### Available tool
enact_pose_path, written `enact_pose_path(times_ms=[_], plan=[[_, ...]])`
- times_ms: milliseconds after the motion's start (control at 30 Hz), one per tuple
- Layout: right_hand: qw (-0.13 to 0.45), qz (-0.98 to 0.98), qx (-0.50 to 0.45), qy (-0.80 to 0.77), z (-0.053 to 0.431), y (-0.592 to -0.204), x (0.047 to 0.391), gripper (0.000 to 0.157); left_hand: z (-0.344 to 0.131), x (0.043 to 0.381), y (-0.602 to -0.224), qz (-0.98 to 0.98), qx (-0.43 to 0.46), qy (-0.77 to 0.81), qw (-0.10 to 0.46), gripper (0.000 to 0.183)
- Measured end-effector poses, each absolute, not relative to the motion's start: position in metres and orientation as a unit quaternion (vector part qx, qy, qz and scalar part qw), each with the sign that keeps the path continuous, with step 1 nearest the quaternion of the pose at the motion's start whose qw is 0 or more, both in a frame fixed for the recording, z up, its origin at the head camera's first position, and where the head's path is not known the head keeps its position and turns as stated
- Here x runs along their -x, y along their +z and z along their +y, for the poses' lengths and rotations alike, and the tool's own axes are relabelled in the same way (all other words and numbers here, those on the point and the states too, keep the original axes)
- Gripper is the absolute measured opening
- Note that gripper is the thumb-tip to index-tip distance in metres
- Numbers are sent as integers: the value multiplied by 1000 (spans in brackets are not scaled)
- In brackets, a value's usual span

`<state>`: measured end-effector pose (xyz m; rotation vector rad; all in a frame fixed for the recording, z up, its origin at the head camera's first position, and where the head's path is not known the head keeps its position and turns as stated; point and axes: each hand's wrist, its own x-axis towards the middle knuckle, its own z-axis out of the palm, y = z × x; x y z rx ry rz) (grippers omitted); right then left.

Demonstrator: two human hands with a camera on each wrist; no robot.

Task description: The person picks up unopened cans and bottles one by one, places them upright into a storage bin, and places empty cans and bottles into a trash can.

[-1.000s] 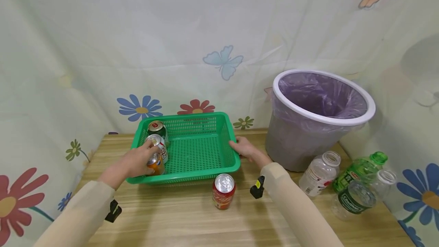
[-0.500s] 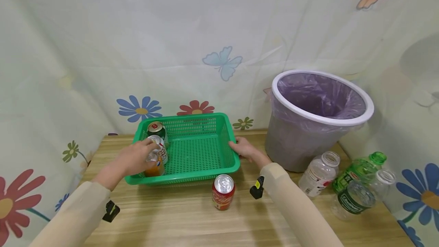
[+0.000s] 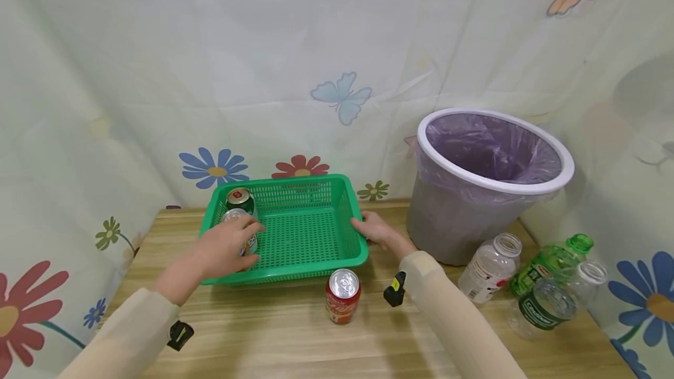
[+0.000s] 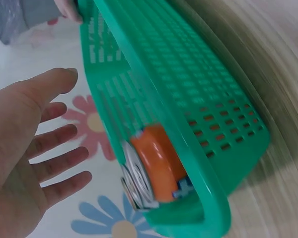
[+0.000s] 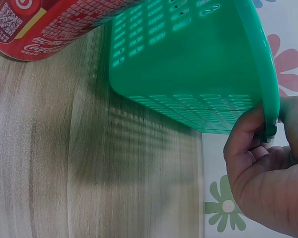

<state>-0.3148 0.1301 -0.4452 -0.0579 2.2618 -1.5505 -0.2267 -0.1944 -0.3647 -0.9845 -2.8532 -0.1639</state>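
Note:
A green plastic basket [image 3: 295,276] sits on the wooden table, with several cans along its left end. Above those cans hovers my left hand [image 3: 223,250], its fingers spread and holding nothing. In the left wrist view an orange can [image 4: 159,163] shows inside the basket, apart from the fingers. Behind it in the head view stand a white can [image 3: 235,214] and a dark green can [image 3: 240,199]. My right hand [image 3: 376,228] grips the basket's right rim [image 5: 270,74], fingers curled under it. A red Coca-Cola can [image 3: 343,297] stands upright just in front of the basket.
To the right stands a grey bin [image 3: 447,215] with a white rim and a purple liner. Before it are a clear bottle with a white label [image 3: 489,268], a green bottle [image 3: 547,262] and a clear bottle with a dark green label [image 3: 547,303]. A patterned curtain backs the table.
My left hand has let go of the orange can, lifted and shifted slightly right, its fingers spreading. The right hand keeps its grip on the basket rim.

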Motion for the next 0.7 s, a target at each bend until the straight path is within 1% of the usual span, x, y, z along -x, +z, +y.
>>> enact_pose_path(times_ms=[267, 400, 500, 600, 700], plan=[[199, 804, 24, -560, 129, -442, 313, 40, -174, 218, -365, -929, 362, -34, 70, 65], [206, 802, 26, -560, 127, -429, 303, 41, -165, 215, -367, -923, 377, -29, 70, 72], [204, 803, 21, -560, 127, -430, 303, 40, -158, 212, -369, -919, 389, -34, 65, 76], [198, 803, 19, -562, 130, -443, 313, 39, -151, 210, -372, -913, 401, -37, 64, 78], [198, 804, 17, -561, 129, -443, 313, 39, -143, 208, -375, -908, 412, -38, 62, 81]])
